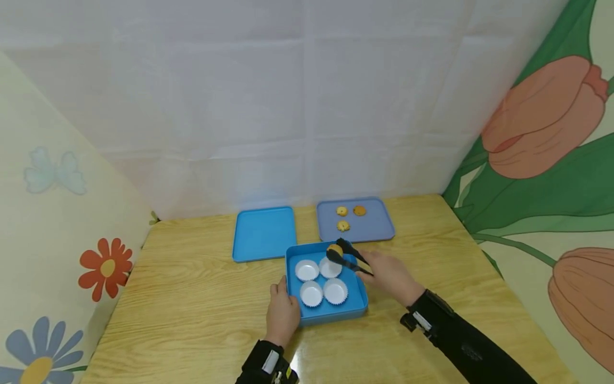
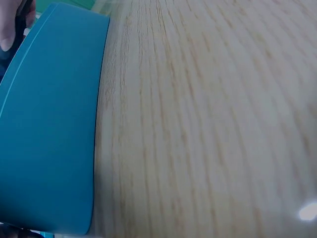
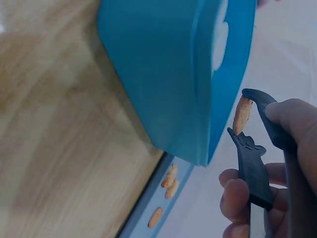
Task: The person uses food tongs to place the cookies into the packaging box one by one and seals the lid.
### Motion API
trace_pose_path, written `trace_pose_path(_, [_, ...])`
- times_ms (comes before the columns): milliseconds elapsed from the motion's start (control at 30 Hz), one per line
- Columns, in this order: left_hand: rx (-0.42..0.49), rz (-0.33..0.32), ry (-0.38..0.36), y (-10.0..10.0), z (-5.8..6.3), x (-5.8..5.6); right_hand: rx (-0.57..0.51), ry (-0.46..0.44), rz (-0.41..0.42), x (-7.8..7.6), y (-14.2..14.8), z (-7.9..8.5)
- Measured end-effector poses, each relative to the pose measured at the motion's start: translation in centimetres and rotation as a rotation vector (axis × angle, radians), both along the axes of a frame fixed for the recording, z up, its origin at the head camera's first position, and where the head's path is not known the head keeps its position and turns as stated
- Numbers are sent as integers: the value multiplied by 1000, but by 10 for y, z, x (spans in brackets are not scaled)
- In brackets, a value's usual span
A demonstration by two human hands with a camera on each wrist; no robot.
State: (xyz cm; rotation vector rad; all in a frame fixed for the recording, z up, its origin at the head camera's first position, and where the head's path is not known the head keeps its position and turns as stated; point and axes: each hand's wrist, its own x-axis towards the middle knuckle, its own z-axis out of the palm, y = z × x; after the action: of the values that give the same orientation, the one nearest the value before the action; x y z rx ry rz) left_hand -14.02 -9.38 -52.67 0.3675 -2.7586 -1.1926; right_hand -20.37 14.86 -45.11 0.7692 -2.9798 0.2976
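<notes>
Pinching a round golden-brown cookie (image 3: 242, 115) in black tongs (image 3: 251, 166) with the right hand (image 1: 390, 274), over the twelve-o'clock side of a blue rectangular box (image 1: 331, 319). Gripping its eight-o'clock wall with the left hand (image 1: 282, 317).

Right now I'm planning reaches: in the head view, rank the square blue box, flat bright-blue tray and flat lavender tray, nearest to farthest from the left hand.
1. Square blue box: touching the left hand.
2. Flat bright-blue tray: beyond the hand.
3. Flat lavender tray: behind the box, right.

Black tongs (image 3: 251, 161) grip a golden cookie (image 3: 242, 116) above the blue box (image 1: 331, 318).
</notes>
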Motion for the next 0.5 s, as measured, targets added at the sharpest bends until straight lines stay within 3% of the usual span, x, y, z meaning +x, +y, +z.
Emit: trace_pose_path(500, [-11,3,-6,0,-1,-1,135,9,48,7,-7,-12])
